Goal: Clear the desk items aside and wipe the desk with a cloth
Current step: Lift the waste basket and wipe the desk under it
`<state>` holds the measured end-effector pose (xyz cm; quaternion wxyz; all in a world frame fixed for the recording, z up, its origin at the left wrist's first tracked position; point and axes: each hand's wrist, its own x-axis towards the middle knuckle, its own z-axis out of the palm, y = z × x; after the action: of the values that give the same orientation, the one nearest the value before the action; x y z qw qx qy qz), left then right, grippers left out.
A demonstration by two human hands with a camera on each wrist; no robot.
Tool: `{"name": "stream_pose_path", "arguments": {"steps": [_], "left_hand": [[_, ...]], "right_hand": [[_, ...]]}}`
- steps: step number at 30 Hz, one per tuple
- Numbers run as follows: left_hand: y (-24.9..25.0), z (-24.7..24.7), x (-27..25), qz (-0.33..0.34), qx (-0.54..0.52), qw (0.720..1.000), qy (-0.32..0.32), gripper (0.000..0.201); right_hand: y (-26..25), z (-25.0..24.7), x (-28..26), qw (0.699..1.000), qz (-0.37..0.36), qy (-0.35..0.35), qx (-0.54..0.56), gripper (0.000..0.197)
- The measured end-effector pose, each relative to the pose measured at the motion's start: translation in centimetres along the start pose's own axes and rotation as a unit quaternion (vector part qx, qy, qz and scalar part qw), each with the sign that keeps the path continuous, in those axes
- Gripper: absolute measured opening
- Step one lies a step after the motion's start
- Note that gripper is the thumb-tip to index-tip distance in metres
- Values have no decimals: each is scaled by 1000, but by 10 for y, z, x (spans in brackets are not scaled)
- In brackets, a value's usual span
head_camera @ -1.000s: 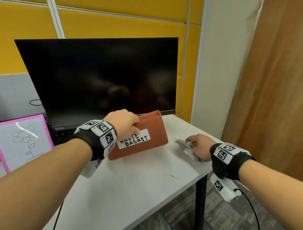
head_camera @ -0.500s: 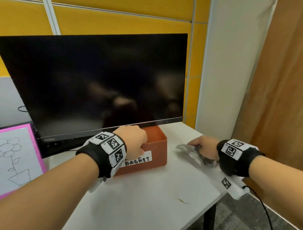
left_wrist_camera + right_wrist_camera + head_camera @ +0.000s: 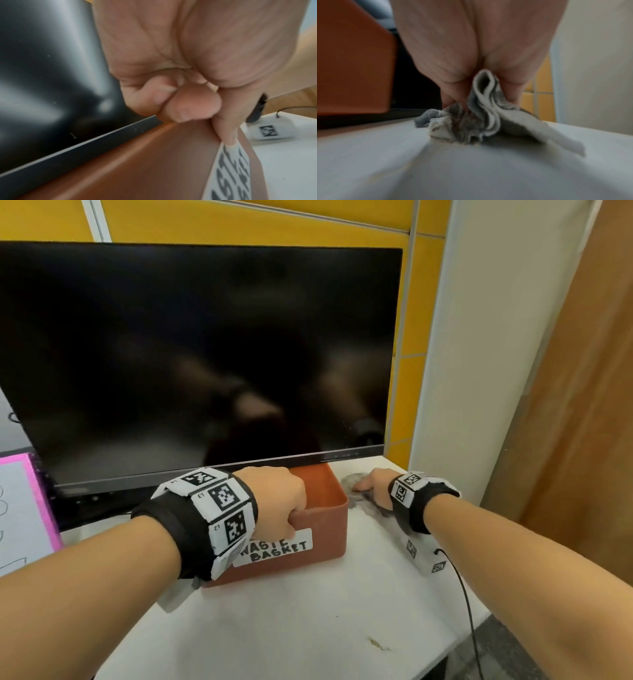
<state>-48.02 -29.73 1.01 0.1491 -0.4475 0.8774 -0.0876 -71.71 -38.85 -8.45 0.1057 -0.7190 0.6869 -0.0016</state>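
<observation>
An orange-brown box labelled "WASTE BASKET" [image 3: 322, 529] stands on the white desk [image 3: 274, 628], just in front of the monitor's lower edge. My left hand [image 3: 277, 501] grips the box's near rim, thumb on the outer wall by the label; the left wrist view shows the fingers [image 3: 185, 105] curled over the rim of the box [image 3: 137, 169]. My right hand [image 3: 375, 486] holds a crumpled grey-and-white cloth [image 3: 352, 484] against the desk at the back right, beside the box. The cloth [image 3: 481, 119] bunches under the fingers in the right wrist view.
A large dark monitor [image 3: 191, 354] fills the back of the desk. A pink-framed drawing board [image 3: 24, 508] leans at the left. A small brown stain [image 3: 378, 643] marks the desk near its front right edge. A white pillar [image 3: 479, 337] and wooden panel stand to the right.
The box was tilted up and now stands flat, further back against the monitor. My right hand slid the cloth away toward the back right corner. The view moved closer.
</observation>
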Motion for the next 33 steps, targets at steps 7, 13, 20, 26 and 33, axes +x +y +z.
{"name": "stream_pose_path", "arguments": {"steps": [7, 13, 20, 26, 33], "left_hand": [[3, -7, -32, -1, -5, 1000, 6, 20], [1, -3, -70, -7, 3, 1000, -11, 21], [-9, -7, -91, -30, 14, 999, -9, 20], [-3, -8, -78, -39, -5, 999, 11, 12], [7, -5, -60, 4, 7, 999, -44, 24]], "right_hand": [[-33, 22, -104, 993, -105, -47, -27, 49], [-49, 18, -155, 995, -84, -44, 12, 54], [-38, 19, -142, 999, 14, -23, -34, 44], [-62, 27, -142, 992, -68, -49, 94, 47], [-16, -13, -66, 992, 72, 42, 97, 52]]}}
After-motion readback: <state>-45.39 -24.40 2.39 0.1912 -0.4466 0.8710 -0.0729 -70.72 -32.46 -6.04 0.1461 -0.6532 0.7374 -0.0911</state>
